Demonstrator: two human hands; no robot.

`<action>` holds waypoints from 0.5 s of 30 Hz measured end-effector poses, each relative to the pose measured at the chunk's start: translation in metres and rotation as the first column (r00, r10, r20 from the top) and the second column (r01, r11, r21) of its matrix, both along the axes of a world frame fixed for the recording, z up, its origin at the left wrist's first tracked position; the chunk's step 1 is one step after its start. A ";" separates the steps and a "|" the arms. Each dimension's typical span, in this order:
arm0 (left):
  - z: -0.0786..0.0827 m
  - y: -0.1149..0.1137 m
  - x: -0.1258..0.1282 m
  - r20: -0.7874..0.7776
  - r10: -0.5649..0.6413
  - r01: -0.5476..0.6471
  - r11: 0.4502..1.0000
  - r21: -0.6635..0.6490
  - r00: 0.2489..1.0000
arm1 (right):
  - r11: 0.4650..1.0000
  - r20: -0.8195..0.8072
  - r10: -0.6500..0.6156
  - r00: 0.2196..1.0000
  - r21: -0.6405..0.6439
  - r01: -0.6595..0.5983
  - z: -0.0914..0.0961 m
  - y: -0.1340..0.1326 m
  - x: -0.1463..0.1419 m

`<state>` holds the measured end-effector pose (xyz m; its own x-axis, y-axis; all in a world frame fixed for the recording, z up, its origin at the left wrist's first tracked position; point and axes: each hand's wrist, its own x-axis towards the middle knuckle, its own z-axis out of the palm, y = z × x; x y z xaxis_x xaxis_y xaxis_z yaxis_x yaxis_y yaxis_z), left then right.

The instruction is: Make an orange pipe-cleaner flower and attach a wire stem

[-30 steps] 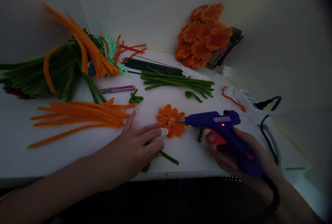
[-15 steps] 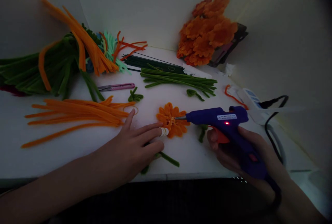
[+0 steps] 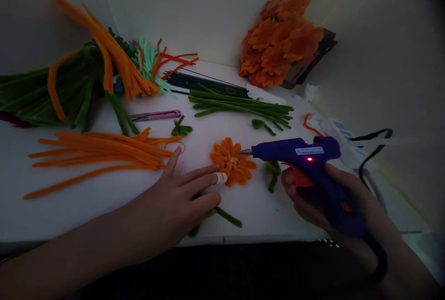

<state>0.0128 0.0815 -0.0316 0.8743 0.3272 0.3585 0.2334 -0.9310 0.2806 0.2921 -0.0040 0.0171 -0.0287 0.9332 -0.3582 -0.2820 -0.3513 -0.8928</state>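
Observation:
An orange pipe-cleaner flower (image 3: 239,170) lies flat on the white table, with a paler centre. My left hand (image 3: 189,188) rests beside it, fingers spread; the fingertips touch its left petals, and one finger wears a white wrapping. Under that hand, partly hidden, is a green pipe-cleaner piece (image 3: 229,217). My right hand (image 3: 313,202) grips a blue hot glue gun (image 3: 295,151) by its handle, fingers at the orange trigger, with a red light lit. The metal nozzle hovers just over the flower's upper right petals. A clear glue stick sticks out of the gun's back.
Orange pipe cleaners (image 3: 97,151) lie at left, before a large green and orange bundle (image 3: 76,82). Behind are pink-handled snips (image 3: 156,115), green pipe cleaners (image 3: 239,105) and dark stems (image 3: 205,82). Finished orange flowers (image 3: 278,40) stand at back right, near a power strip (image 3: 342,128).
The glue gun has moved slightly right and up, its nozzle drawing back from the flower's centre. My left hand stays in place. The view has shifted a little.

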 end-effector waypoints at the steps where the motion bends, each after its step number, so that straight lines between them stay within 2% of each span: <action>1: 0.000 0.000 0.000 0.013 0.008 -0.008 1.000 -0.006 1.000 | 1.000 -0.016 -0.002 1.000 -0.012 0.001 0.000 0.000 -0.002; 6: -0.001 0.000 0.001 0.030 0.005 -0.004 1.000 -0.008 1.000 | 0.997 -0.083 -0.055 0.995 -0.055 0.050 -0.004 0.004 -0.005; 9: 0.000 0.000 0.001 0.041 0.021 -0.021 1.000 -0.008 0.999 | 0.999 -0.106 0.022 0.994 -0.044 -0.027 -0.006 0.006 -0.002; 15: 0.000 -0.001 0.001 0.016 0.027 -0.027 1.000 0.016 1.000 | 0.998 -0.120 -0.018 0.993 -0.066 0.010 -0.008 0.000 0.001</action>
<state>0.0140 0.0801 -0.0313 0.8596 0.3448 0.3771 0.2543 -0.9288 0.2696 0.2935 -0.0039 0.0095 -0.0626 0.9085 -0.4132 -0.3908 -0.4032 -0.8274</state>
